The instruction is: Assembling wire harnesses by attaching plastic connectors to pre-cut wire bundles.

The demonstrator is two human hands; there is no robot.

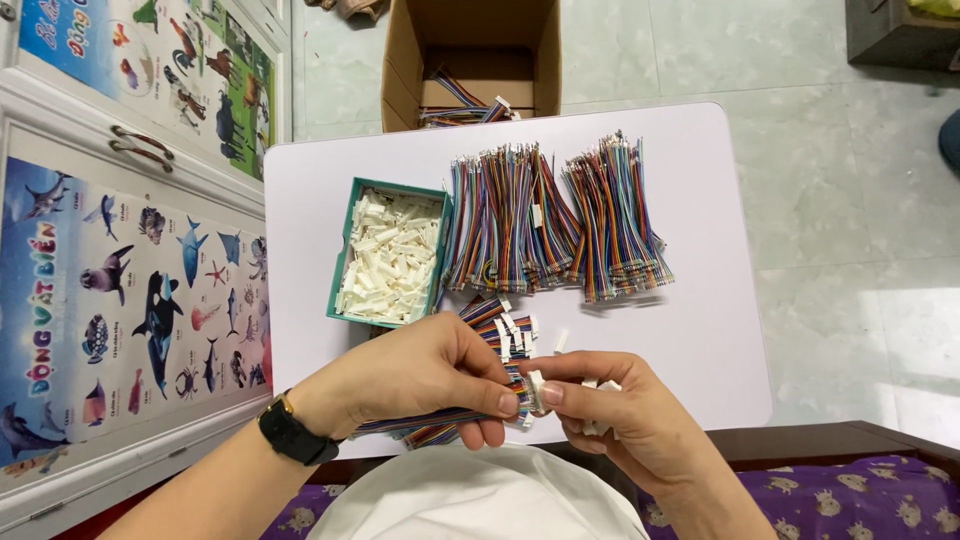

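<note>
Head view. We look straight down on a white counter (700,330). Near its front edge the left hand (420,375) closes its fingers (500,403) on a short multicoloured ribbon cable (440,420), whose loose length trails left beneath the palm. The right hand (620,410) meets it tip to tip, pinching a small white connector housing (537,390) against the cable end; further white housings (598,427) sit partly hidden in the curled fingers of this hand. A black wristwatch (290,432) circles the left wrist.

Just behind the hands we find a small heap of finished cables with white plugs (505,325), partly screened by the left knuckles. Farther back, a teal tray (345,255) filled with loose white housings stands at the left, touching the first of two large bundles of coloured wires (510,220); the second bundle (615,220) lies just beside it on the right.

Beyond the counter's far edge an open cardboard box (400,70) on the tiled floor (820,200) holds more cables. Animal posters (130,290) cover the cabinet doors at the left. White cloth (480,500) fills the lower edge of the frame.
</note>
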